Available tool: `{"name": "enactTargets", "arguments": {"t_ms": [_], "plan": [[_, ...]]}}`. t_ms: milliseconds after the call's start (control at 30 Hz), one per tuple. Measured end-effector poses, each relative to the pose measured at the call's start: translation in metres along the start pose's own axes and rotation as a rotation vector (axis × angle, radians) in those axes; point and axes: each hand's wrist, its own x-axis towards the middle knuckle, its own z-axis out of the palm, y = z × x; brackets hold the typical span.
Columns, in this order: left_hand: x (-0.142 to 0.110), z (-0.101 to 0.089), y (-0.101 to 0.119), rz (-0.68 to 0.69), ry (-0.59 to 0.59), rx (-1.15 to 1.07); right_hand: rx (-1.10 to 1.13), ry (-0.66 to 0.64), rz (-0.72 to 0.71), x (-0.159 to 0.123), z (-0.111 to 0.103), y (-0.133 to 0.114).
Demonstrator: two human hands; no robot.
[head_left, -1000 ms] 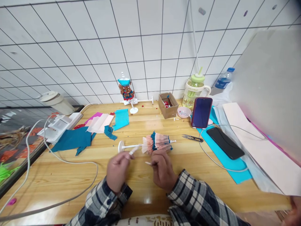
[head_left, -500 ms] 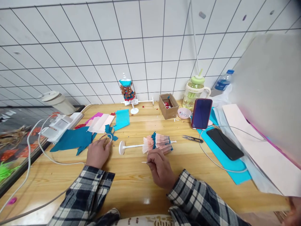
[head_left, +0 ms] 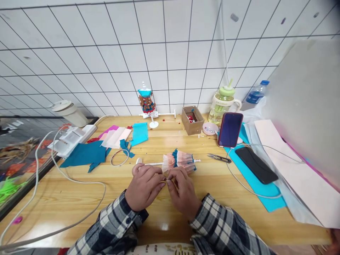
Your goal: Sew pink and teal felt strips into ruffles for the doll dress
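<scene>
My left hand (head_left: pixel 145 185) and my right hand (head_left: pixel 183 189) meet fingertip to fingertip low over the table. Both are closed in a pinch on a thin whitish strip (head_left: pixel 165 179), nearly hidden by the fingers. Just beyond them lies a small dress stand (head_left: pixel 153 164) on its side, its white pole partly covered by my left hand. It wears a ruffled peach and teal crepe-paper dress (head_left: pixel 183 159). To the left, a narrow pale ring like a tape roll (head_left: pixel 119 158) lies flat on the wood.
Teal paper (head_left: pixel 84 154) and other coloured pieces lie at the left beside a power strip (head_left: pixel 71 140). Thread snips (head_left: pixel 219 158), a propped phone (head_left: pixel 230 129) and a flat phone (head_left: pixel 256 165) are at right. Behind stand a dressed stand (head_left: pixel 147 101), a cardboard box (head_left: pixel 192 120) and a jug (head_left: pixel 222 104).
My left hand set the pale ring down at the left, let go, and came back to meet my right hand. The right hand has kept its pinch on the strip.
</scene>
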Motion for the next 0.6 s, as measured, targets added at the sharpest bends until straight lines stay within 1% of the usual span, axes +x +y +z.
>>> {"name": "enactTargets", "arguments": {"t_ms": [100,267,367,467,533,567,600], "plan": [[0.0007,0.0008,0.0007,0.006,0.06,0.004,0.0,0.002,0.013,0.0004,0.0006,0.0008],[0.0028,0.0019,0.0034,-0.005,0.08,-0.035,0.033,-0.004,0.044,0.0014,0.0007,0.0012],[0.0032,0.0044,0.0032,0.061,0.065,-0.14,0.085,-0.028,0.072,0.0012,0.0027,-0.0007],[0.0013,0.0052,0.0012,0.134,0.055,-0.262,0.222,-0.053,0.107,-0.0002,0.0064,-0.0013],[-0.0004,0.0051,-0.0003,0.116,0.078,-0.308,0.306,-0.028,0.168,-0.0008,0.0073,0.0006],[-0.0011,0.0053,-0.0008,0.082,0.093,-0.32,0.312,0.007,0.191,-0.0008,0.0065,0.0023],[-0.0016,0.0059,-0.0011,0.036,0.099,-0.327,0.284,0.052,0.185,-0.0005,0.0049,0.0043]]}}
